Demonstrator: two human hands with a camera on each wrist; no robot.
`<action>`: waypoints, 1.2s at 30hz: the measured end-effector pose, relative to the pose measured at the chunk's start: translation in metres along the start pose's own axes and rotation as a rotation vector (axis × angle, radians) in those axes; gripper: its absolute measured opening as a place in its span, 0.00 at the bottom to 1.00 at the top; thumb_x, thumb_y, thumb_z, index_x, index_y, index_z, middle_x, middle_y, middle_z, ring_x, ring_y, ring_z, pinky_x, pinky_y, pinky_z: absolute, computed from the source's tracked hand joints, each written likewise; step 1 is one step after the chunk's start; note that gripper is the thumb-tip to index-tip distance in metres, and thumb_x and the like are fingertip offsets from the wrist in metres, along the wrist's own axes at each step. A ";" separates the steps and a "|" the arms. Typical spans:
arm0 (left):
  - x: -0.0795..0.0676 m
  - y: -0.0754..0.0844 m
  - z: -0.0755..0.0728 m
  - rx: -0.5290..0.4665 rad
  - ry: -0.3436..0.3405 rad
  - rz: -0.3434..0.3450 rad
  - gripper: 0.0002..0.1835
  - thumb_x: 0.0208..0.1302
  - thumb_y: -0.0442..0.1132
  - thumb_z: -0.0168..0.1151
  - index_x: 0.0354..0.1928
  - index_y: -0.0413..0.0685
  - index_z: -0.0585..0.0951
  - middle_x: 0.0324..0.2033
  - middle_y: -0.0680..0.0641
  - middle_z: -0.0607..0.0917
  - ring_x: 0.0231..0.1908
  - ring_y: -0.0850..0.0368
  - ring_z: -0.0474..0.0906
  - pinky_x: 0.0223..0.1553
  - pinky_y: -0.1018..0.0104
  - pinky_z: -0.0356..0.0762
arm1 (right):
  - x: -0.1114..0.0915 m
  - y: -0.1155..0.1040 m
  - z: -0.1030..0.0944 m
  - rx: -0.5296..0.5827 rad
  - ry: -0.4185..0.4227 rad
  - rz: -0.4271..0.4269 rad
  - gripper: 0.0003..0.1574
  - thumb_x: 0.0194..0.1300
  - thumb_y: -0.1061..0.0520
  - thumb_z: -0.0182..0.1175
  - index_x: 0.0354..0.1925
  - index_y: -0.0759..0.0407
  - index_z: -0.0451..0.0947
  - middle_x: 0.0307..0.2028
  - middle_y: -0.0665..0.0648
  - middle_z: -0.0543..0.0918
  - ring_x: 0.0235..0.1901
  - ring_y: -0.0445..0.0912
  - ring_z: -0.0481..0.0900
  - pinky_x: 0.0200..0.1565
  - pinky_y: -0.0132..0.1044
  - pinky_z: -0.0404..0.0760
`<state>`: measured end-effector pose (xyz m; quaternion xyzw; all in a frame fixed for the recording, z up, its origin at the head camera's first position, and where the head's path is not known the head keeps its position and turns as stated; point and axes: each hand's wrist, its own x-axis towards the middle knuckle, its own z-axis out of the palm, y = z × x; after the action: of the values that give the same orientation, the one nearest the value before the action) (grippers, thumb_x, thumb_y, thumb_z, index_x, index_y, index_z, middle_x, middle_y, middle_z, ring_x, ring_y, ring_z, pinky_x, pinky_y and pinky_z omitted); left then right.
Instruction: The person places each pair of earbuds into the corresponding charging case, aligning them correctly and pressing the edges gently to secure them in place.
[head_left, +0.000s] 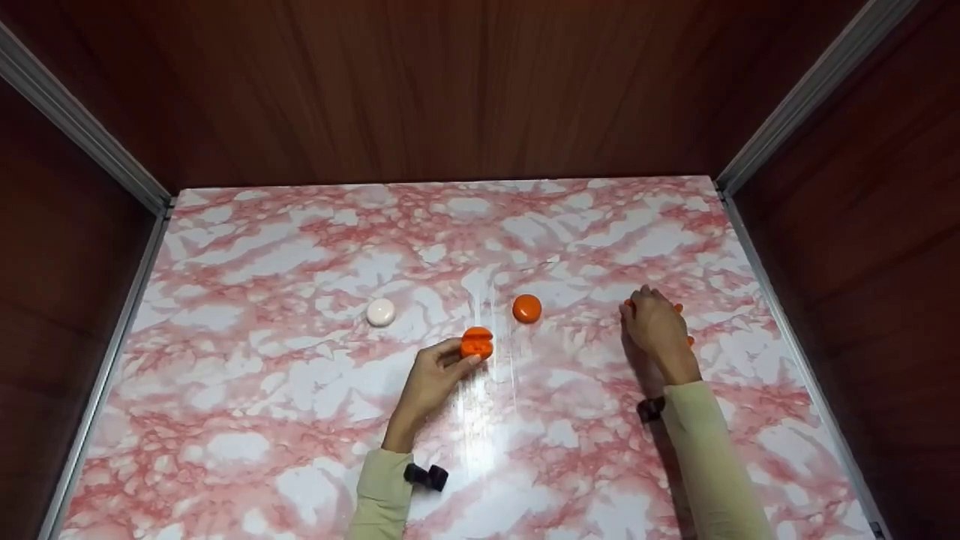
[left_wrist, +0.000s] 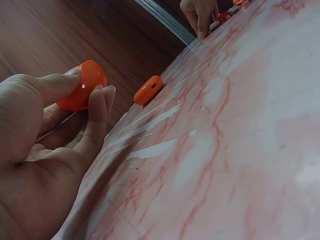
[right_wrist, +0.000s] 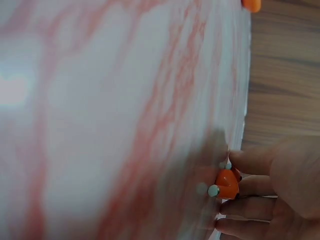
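While the open orange case [head_left: 477, 343] is up off the tabletop [head_left: 240, 450], pinched between thumb and fingers of the left hand [head_left: 435, 386], the right hand [head_left: 654, 322] is down at the right side among small orange pieces. Right fingertips are at a small orange bud [right_wrist: 228, 186] with pale ends; can't tell if it's gripped or only touched. Nearest to the held case: a closed orange case [head_left: 527, 308], apart, just beyond it to the right. Further left, a closed white case [head_left: 381, 312].

My read: step in hand is steadying the case while picking up a bud. Next move calls for a firm pinch on that one bud without knocking its neighbours, with the case's opening kept clear of the left fingers.

View differences: head gives the case's dark gap and inner part; left wrist gets only its smooth outer shell, plus a dark oval port [left_wrist: 153, 85] on the closed orange case that head misses. Right wrist shows the bud's pale ends, which the hand hides from above. It also catches something orange at its top edge, too cropped to identify.
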<state>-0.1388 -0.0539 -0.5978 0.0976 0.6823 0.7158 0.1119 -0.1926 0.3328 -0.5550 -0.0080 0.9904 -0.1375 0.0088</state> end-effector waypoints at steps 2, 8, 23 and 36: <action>0.000 0.000 0.000 0.007 -0.001 -0.002 0.19 0.72 0.39 0.69 0.60 0.38 0.84 0.55 0.34 0.88 0.55 0.50 0.87 0.51 0.72 0.84 | 0.000 -0.001 0.000 -0.017 0.024 0.002 0.18 0.81 0.55 0.55 0.48 0.72 0.80 0.42 0.75 0.82 0.40 0.69 0.83 0.37 0.62 0.84; 0.001 -0.002 0.001 0.031 -0.002 -0.008 0.20 0.71 0.41 0.70 0.61 0.39 0.84 0.56 0.35 0.88 0.56 0.47 0.87 0.51 0.71 0.85 | 0.002 -0.001 -0.001 0.004 0.078 0.018 0.16 0.79 0.57 0.58 0.42 0.70 0.85 0.37 0.75 0.86 0.35 0.70 0.85 0.31 0.62 0.84; 0.001 0.000 0.002 -0.014 0.018 -0.003 0.18 0.69 0.35 0.70 0.57 0.32 0.84 0.54 0.31 0.88 0.53 0.50 0.87 0.50 0.74 0.84 | -0.009 -0.016 -0.016 0.285 0.098 0.017 0.18 0.76 0.55 0.62 0.55 0.65 0.87 0.51 0.71 0.88 0.42 0.61 0.88 0.37 0.53 0.86; 0.001 0.001 0.003 -0.037 -0.017 -0.002 0.19 0.71 0.38 0.69 0.59 0.33 0.83 0.55 0.32 0.87 0.53 0.55 0.87 0.52 0.73 0.85 | -0.020 -0.045 -0.021 0.584 0.065 -0.017 0.18 0.69 0.49 0.72 0.50 0.58 0.91 0.44 0.60 0.93 0.42 0.54 0.90 0.40 0.27 0.83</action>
<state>-0.1387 -0.0512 -0.5966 0.1012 0.6681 0.7273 0.1202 -0.1727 0.2952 -0.5224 -0.0092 0.9085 -0.4172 -0.0222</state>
